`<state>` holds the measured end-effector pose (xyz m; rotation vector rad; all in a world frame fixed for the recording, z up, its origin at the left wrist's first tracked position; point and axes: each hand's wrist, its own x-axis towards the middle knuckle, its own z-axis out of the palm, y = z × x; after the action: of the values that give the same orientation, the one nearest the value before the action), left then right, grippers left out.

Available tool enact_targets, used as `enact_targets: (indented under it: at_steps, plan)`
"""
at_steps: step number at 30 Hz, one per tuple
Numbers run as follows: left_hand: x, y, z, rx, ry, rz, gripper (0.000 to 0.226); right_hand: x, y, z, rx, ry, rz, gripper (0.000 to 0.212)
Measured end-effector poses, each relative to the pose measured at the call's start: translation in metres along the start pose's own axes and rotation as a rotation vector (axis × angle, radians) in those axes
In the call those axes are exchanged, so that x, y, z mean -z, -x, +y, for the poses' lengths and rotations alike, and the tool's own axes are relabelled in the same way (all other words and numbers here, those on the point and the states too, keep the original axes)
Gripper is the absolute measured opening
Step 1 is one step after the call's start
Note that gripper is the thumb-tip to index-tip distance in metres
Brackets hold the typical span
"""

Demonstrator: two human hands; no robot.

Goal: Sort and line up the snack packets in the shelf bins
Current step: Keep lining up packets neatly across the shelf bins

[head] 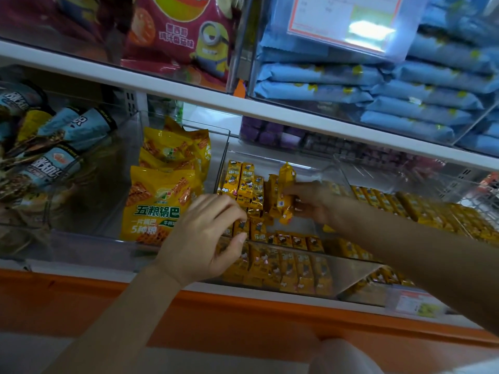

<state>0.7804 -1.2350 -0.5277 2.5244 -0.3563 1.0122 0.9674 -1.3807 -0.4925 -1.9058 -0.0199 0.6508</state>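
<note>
Lining up the small yellow packets (244,184) inside the clear middle bin (351,268) looks like the step in hand. The right hand (310,203) is over the bin's centre, fingers and thumb curled round a bunch of packets (283,195) held upright. The left hand (205,233) is at the bin's left front, fingers curled together; thumb and fingertips seem to pinch a front-row packet (240,228), though blur leaves this unsure. The rows are uneven, so the job seems partway done. Next, I judge, the bunch must go down upright into the gap behind the front row while the left hand keeps the neighbours from toppling. The bin's left wall and the standing back row crowd that gap. Left of the bin stand large yellow bags (159,203), and blue packets (405,85) are stacked above it.
</note>
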Motion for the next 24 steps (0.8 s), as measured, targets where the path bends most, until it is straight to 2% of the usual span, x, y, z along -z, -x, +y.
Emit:
enact_targets:
  at_steps: [3, 7, 9, 11, 14, 18, 21, 24]
  plan:
    - [0.005, -0.003, -0.001, -0.02, -0.057, -0.062, 0.032, 0.0, 0.009, -0.009, 0.064, -0.07, -0.052, 0.006]
    - [0.013, -0.005, -0.007, -0.045, -0.075, -0.1, 0.035, -0.001, 0.014, -0.016, 0.055, -0.145, -0.073, 0.012]
    - [0.014, -0.006, -0.009, -0.034, -0.053, -0.102, 0.036, -0.002, 0.023, -0.019, 0.06, -0.212, -0.154, 0.015]
    - [0.015, -0.011, -0.005, 0.037, 0.002, -0.078, 0.038, -0.003, 0.036, -0.022, 0.072, -0.306, -0.294, 0.018]
    - [0.012, -0.022, 0.006, 0.235, 0.065, 0.012, 0.044, -0.005, 0.059, -0.024, 0.056, -0.396, -0.497, 0.031]
    - [0.006, -0.035, 0.017, 0.489, 0.162, 0.066, 0.053, -0.006, 0.08, -0.021, 0.037, -0.437, -0.614, 0.033]
    - [0.008, -0.045, 0.026, 0.623, 0.348, 0.115, 0.064, -0.004, 0.091, -0.017, 0.114, -0.32, -0.612, 0.029]
    - [0.007, -0.053, 0.029, 0.689, 0.524, 0.197, 0.055, -0.007, 0.093, -0.008, 0.367, -0.034, -0.434, 0.027]
